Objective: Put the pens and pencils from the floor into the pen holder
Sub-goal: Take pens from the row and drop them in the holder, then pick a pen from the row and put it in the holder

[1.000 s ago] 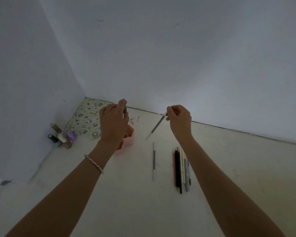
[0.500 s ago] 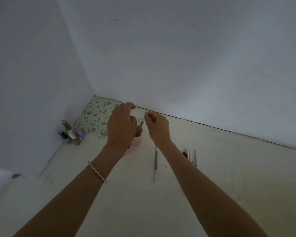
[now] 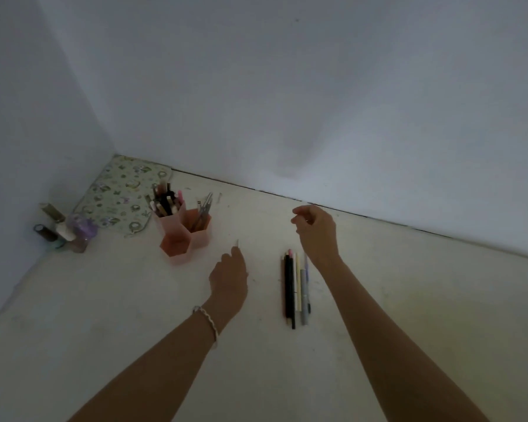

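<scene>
Pink pen holder [image 3: 203,239], part-filled, on the floor by the corner; row of pens and pencils [image 3: 293,287] lying to its right; left hand [image 3: 229,277] low over a lone pen [image 3: 237,242], grip unclear; right hand [image 3: 316,231] loosely curled, empty; next, probably, a pinch and lift

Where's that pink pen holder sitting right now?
In the head view, the pink hexagonal plastic pen holder stands left of centre, beside the patterned cloth mat and beyond the left hand.
</scene>
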